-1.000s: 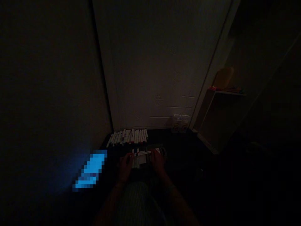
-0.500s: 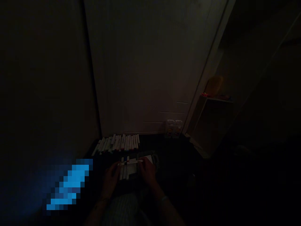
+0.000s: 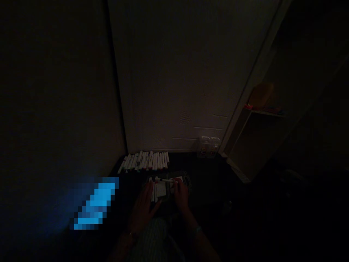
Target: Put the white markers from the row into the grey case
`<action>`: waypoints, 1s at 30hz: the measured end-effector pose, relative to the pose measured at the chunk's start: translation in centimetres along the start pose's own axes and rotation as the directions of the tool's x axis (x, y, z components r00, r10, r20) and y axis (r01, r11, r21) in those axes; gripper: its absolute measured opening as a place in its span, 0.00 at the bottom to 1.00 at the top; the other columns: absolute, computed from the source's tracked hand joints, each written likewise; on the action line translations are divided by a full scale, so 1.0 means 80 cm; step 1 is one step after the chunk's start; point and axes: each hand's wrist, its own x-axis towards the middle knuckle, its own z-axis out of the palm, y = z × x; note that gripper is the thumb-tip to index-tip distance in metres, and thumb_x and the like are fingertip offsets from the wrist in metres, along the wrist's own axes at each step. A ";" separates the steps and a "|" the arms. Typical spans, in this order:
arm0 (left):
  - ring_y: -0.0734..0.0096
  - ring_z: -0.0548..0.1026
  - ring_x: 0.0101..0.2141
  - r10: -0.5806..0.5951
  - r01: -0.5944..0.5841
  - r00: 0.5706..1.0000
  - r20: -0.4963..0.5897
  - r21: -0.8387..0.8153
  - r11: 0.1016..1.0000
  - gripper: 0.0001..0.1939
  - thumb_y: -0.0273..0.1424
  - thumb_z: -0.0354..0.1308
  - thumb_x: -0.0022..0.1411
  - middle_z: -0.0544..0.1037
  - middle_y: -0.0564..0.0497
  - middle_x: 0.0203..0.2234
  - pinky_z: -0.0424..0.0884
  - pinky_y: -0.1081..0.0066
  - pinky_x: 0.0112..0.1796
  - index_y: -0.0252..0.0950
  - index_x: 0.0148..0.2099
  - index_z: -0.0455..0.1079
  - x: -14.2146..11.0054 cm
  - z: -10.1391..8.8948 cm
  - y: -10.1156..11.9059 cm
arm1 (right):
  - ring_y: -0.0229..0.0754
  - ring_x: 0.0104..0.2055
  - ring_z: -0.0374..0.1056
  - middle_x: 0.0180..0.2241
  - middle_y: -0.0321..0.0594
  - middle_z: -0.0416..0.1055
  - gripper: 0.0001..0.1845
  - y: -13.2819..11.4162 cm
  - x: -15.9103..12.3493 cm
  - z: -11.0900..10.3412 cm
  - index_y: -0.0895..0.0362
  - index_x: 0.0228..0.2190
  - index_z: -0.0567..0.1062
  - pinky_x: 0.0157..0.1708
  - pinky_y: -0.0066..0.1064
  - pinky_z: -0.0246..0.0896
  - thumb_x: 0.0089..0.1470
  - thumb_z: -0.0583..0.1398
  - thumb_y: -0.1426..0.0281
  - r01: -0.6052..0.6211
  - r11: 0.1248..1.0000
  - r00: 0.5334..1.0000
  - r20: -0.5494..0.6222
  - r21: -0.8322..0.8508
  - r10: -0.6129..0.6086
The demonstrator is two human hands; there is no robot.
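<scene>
My right hand (image 3: 181, 191) pinches one end of a white marker (image 3: 166, 180), which lies crosswise above an open dark case (image 3: 187, 178). The marker's other end reaches toward a few white markers (image 3: 156, 193) standing side by side in the left part of the case. My left hand (image 3: 144, 198) lies flat with fingers stretched over the left edge of those markers and the thumb spread away. A pale surface (image 3: 161, 189) shows inside the case. The dim light hides finer details.
A long row of white markers (image 3: 147, 161) lies along the wall behind the case. Two clear packages (image 3: 208, 147) stand at the wall to the right. Farther right, a shelf unit (image 3: 245, 142) carries an orange object (image 3: 261, 95). A blurred bright blue patch (image 3: 96, 203) glows at left.
My left hand has let go of the marker's end and flattened over the markers in the case. My right hand still holds the marker. The view has shifted slightly, moving everything rightward.
</scene>
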 end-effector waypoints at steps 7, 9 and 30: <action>0.59 0.49 0.59 0.068 -0.086 0.991 0.113 0.167 0.982 0.31 0.44 0.45 0.60 0.55 0.49 0.59 0.51 0.54 0.55 0.41 0.62 0.45 -0.007 0.010 -0.007 | 0.38 0.35 0.68 0.36 0.39 0.73 0.18 -0.004 -0.003 -0.010 0.54 0.40 0.72 0.34 0.25 0.59 0.59 0.46 0.63 0.008 0.997 0.999 0.038 0.074 -0.011; 0.60 0.51 0.59 0.075 -0.096 0.989 0.124 0.175 0.980 0.30 0.44 0.45 0.60 0.55 0.49 0.59 0.50 0.55 0.55 0.41 0.62 0.46 -0.008 0.009 -0.008 | 0.38 0.35 0.68 0.35 0.39 0.73 0.17 -0.007 -0.005 -0.011 0.54 0.40 0.72 0.34 0.25 0.60 0.58 0.47 0.63 0.022 0.997 0.997 0.078 0.079 -0.028; 0.63 0.69 0.45 -0.480 0.541 0.779 0.404 -0.819 0.189 0.23 0.44 0.49 0.58 0.72 0.45 0.45 0.64 0.67 0.45 0.37 0.50 0.67 0.002 -0.031 0.059 | 0.41 0.39 0.65 0.39 0.41 0.71 0.21 -0.044 -0.094 -0.023 0.49 0.51 0.64 0.38 0.35 0.60 0.55 0.53 0.73 0.526 0.837 0.847 0.173 -0.151 -0.502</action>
